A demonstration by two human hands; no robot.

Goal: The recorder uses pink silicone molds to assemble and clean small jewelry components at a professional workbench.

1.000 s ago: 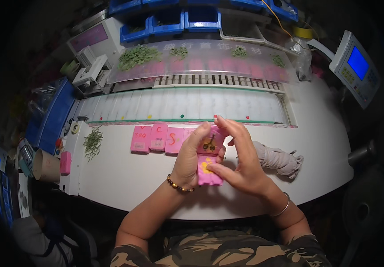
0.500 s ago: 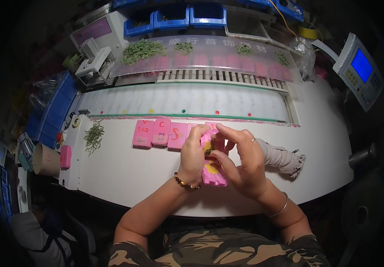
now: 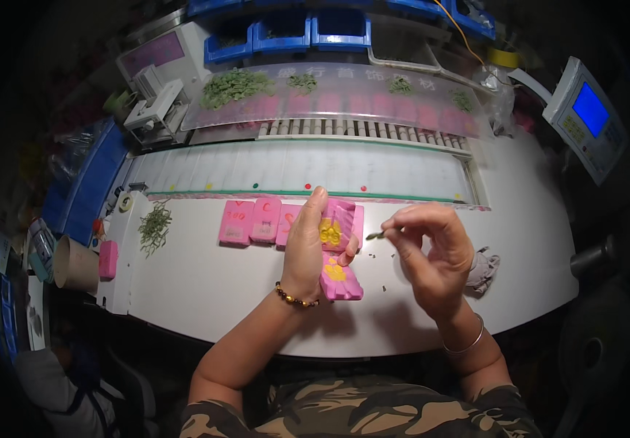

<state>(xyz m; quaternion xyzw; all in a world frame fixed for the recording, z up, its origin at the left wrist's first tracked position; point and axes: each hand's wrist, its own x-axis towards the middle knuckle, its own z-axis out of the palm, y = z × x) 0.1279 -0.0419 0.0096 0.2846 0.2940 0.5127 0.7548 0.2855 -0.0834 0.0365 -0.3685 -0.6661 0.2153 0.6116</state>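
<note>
Pink rubber mould (image 3: 340, 226), opened and showing a yellow patch inside, stands tilted up in the left hand (image 3: 307, 244), whose fingers wrap its left edge with the thumb reaching round its lower right side. Its long axis runs away from the person, toward the conveyor strip (image 3: 293, 168). A second pink mould half (image 3: 340, 279) lies flat on the white counter (image 3: 205, 292) just below the held one, its own yellow patch facing up, touching or nearly touching the left palm; I cannot tell which.

To the right, apart from the mould, the right hand (image 3: 431, 252) is raised with thumb and forefinger pinched on a tiny dark-green piece (image 3: 375, 235), the other fingers loosely curled. That piece points left toward the held mould, with a clear gap between them, so the right hand is the one that must travel left; the left hand already has the mould.

Half a second ago both hands were closed together over the mould, the right fingers pressed against its face. Now the right hand has drawn off to the right and carries the small piece clear of it.

Three more pink moulds (image 3: 256, 221) sit in a row just left of the left hand, and a heap of green sprigs (image 3: 154, 228) lies near the counter's left end.
</note>
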